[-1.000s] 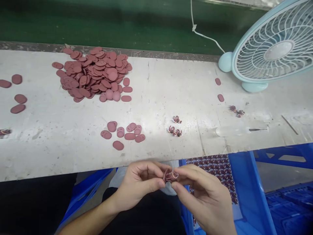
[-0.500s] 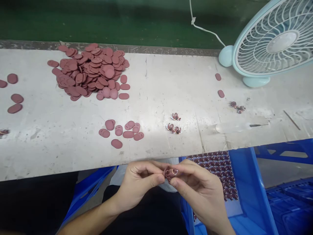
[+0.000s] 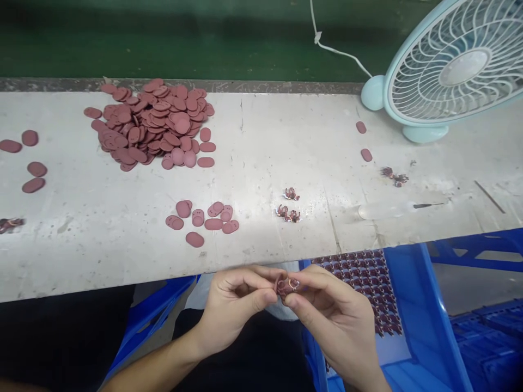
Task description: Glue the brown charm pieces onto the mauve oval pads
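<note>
Just off the table's front edge, my left hand (image 3: 235,305) and my right hand (image 3: 339,316) meet at a small reddish-brown figure (image 3: 288,285). My left thumb and fingers pinch a thin reddish oval base (image 3: 278,284) at the figure's left end. My right thumb and index finger grip the figure from the right. Beyond my hands lie several loose oval bases (image 3: 213,224) and a few small figures (image 3: 291,194) on the white table (image 3: 253,245). A big heap of oval bases (image 3: 159,122) sits farther back.
A light blue fan (image 3: 461,71) stands at the back right. On the right lies a translucent bottle with a thin dark tip (image 3: 379,211). Below the table edge, a blue crate (image 3: 420,305) holds rows of figures (image 3: 373,283). More ovals (image 3: 34,185) lie at far left.
The view has shifted slightly, so more of the table's left side shows. Both hands keep their grips, with the figure and base turned only a little.
</note>
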Demonstrator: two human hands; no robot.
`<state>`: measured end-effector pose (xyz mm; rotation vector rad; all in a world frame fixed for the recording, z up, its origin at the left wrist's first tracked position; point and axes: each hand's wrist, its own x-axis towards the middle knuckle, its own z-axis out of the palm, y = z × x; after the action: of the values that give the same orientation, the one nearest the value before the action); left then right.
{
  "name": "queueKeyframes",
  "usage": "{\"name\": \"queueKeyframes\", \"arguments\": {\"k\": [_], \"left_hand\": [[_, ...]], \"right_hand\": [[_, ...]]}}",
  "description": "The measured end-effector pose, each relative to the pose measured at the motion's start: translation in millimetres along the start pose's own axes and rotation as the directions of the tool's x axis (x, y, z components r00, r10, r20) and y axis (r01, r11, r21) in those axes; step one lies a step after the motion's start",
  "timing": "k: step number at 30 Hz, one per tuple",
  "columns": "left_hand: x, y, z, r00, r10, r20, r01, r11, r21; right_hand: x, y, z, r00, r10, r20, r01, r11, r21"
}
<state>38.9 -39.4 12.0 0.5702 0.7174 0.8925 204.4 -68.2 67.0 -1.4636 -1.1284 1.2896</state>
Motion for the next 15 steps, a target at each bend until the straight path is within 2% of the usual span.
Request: {"name": "queueKeyframes", "arguments": {"k": [4, 6, 7, 8, 9, 10, 11, 12, 13, 14, 15], "left_hand": [[-5, -5, 1.3, 0.997, 0.079, 0.013, -0.079, 0.997, 0.020], [-4, 0, -5.8, 0.986, 0.159, 0.047, -0.165, 0.976, 0.140], [-2, 6, -11.9, 0.969, 0.237, 0.065, -0.246, 0.932, 0.266], [2, 14, -19.3, 0.937, 0.336, 0.094, -0.342, 0.832, 0.436], [7, 24, -27.6, 0.885, 0.439, 0.154, -0.433, 0.655, 0.619], [13, 35, -36.1, 0.824, 0.511, 0.245, -0.481, 0.403, 0.778], [20, 46, -44.2, 0.781, 0.513, 0.357, -0.482, 0.131, 0.866], [27, 57, -51.6, 0.769, 0.449, 0.456, -0.463, -0.100, 0.881], [34, 66, -58.0, 0.783, 0.355, 0.511, -0.442, -0.261, 0.858], [40, 74, -63.3, 0.794, 0.269, 0.545, -0.442, -0.360, 0.822], [45, 79, -67.8, 0.804, 0.196, 0.561, -0.452, -0.413, 0.791]], "right_hand": [[-2, 1, -3, 0.999, 0.034, -0.014, -0.032, 0.995, 0.098], [-8, 8, -13, 0.996, 0.068, -0.056, -0.058, 0.983, 0.173], [-12, 14, -22, 0.992, 0.089, -0.091, -0.069, 0.977, 0.202], [-18, 21, -31, 0.985, 0.106, -0.137, -0.074, 0.973, 0.221], [-25, 29, -43, 0.973, 0.122, -0.197, -0.075, 0.971, 0.228], [-33, 38, -55, 0.953, 0.138, -0.269, -0.078, 0.972, 0.221], [-41, 47, -68, 0.925, 0.155, -0.346, -0.088, 0.975, 0.202], [-51, 56, -82, 0.890, 0.174, -0.422, -0.108, 0.978, 0.177], [-61, 64, -94, 0.849, 0.194, -0.491, -0.137, 0.979, 0.149], [-71, 73, -106, 0.808, 0.212, -0.549, -0.175, 0.977, 0.120], [-82, 80, -116, 0.770, 0.229, -0.596, -0.221, 0.971, 0.088]]}}
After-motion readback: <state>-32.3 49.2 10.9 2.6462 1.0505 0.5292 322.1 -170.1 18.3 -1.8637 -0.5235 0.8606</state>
